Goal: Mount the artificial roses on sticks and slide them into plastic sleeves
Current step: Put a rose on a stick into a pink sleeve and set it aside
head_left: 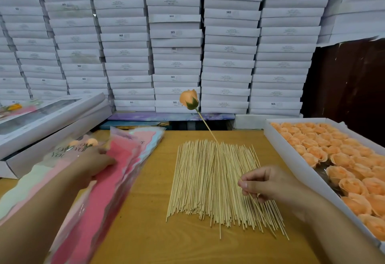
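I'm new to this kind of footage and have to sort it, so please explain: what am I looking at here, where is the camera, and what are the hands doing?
There is no machine: a person works with bare hands, and the single picture comes from a camera worn on the head, looking forward and down. The right hand pinches a thin stick with an orange artificial rose already mounted on its far end, raised above the table. The left hand rests on a stack of pink and pale plastic sleeves; its fingers are blurred. On the wooden table lies a loose pile of sticks. On the right, a white tray holds many more orange rose heads. White boxes are stacked behind.
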